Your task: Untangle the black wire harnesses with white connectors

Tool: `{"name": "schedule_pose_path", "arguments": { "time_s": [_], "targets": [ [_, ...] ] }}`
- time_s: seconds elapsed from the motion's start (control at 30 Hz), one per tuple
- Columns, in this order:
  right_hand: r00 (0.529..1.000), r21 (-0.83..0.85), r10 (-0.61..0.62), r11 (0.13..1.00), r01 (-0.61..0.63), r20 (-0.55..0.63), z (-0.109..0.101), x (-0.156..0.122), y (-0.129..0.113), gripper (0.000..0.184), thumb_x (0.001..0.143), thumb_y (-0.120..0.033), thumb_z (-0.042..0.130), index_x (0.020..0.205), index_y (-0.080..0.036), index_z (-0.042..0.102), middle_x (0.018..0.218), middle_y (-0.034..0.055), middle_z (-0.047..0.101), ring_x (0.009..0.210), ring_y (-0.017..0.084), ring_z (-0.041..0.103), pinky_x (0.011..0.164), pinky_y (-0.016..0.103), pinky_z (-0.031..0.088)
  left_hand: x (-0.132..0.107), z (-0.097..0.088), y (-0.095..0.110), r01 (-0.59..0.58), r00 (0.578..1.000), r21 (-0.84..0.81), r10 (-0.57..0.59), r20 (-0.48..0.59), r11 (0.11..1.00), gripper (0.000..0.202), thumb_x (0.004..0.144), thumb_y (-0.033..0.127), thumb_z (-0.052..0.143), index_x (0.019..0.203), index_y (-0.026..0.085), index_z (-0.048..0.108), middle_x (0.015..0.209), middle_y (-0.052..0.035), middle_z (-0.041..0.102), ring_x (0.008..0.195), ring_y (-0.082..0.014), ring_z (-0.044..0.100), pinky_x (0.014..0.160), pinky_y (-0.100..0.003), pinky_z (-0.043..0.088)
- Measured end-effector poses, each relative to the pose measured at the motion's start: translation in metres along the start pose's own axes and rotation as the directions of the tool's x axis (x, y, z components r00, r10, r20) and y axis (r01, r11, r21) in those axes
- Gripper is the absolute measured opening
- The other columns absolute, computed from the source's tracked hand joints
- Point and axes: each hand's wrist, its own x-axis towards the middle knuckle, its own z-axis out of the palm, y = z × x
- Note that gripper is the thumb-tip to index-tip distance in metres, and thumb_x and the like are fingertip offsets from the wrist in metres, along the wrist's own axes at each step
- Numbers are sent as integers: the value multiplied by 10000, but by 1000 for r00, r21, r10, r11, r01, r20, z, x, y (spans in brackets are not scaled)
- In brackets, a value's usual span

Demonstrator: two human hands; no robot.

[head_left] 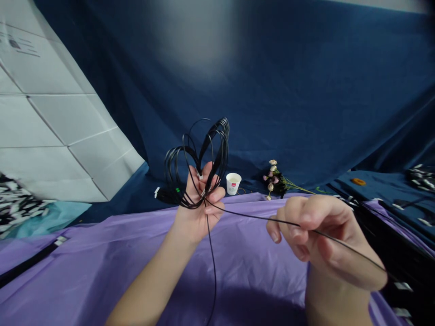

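Note:
My left hand (200, 199) grips a bundle of thin black cable (222, 149) at its middle, with loops fanning out above and to the left of the fingers. A small white piece shows at the fingers, and a green mark sits on the left loops. From the bundle one strand stretches right to my right hand (319, 231), which pinches it between thumb and fingers and lies nearer to me. Another strand hangs straight down below my left hand. Part of the bundle is hidden behind the fingers.
Behind my hands stand a white paper cup (233, 184) and artificial flowers (272, 179) lying on dark blue cloth. Purple cloth (258, 267) covers the near area. A white panel (61, 113) leans at the left; an orange ring (358, 181) lies at the right.

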Motion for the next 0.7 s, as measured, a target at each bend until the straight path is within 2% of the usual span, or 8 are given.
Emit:
{"name": "schedule_pose_path", "arguments": {
  "time_s": [0.07, 0.2, 0.3, 0.37, 0.5, 0.7],
  "targets": [
    [999, 21, -16, 1000, 16, -28, 0, 0, 1, 144, 869, -306, 641, 989, -328, 718, 783, 7, 678, 546, 110, 557, 651, 333, 523, 0, -1, 0, 8, 1000, -21, -8, 9, 1000, 445, 984, 469, 337, 1003, 209, 698, 644, -14, 606, 459, -71, 533, 307, -104, 394],
    [985, 42, -20, 999, 27, -173, 2, 3, 1, 109, 887, -323, 631, 927, -318, 733, 726, 6, 648, 573, 116, 557, 593, 296, 499, 3, -1, 0, 1, 999, -66, -3, -38, 998, 511, 987, 501, 262, 1077, 220, 679, 610, -10, 583, 416, -68, 499, 238, -79, 310],
    [964, 28, -37, 999, 46, -263, 2, 7, 2, 75, 863, -326, 661, 878, -312, 733, 632, -12, 585, 534, 109, 517, 605, 303, 506, 4, 1, 0, -7, 998, -57, 3, -66, 998, 556, 992, 493, 220, 965, 188, 684, 580, -8, 567, 382, -60, 490, 212, -66, 269],
    [951, 49, -33, 997, 51, -307, 1, 10, 3, 63, 857, -326, 668, 861, -305, 727, 608, -30, 549, 500, 90, 475, 622, 301, 512, 4, 3, 0, -11, 998, -43, 8, -64, 999, 583, 995, 484, 199, 892, 161, 673, 576, -14, 570, 381, -62, 509, 209, -63, 273],
    [919, 111, 6, 993, 40, -393, -3, 14, 5, 48, 849, -319, 678, 858, -288, 714, 635, -41, 540, 507, 70, 461, 628, 267, 510, 0, 7, -2, -19, 999, -33, 18, -43, 999, 561, 1001, 459, 212, 885, 132, 653, 601, -30, 592, 415, -69, 551, 236, -60, 318],
    [863, 143, 84, 990, -14, -498, -6, 19, 10, 90, 873, -355, 633, 856, -291, 692, 666, -32, 522, 533, 86, 466, 633, 270, 511, -3, 6, -3, -44, 999, -48, 44, -9, 998, 543, 1014, 425, 152, 1033, 142, 615, 612, -33, 606, 435, -65, 577, 259, -44, 323]
  ]
}}
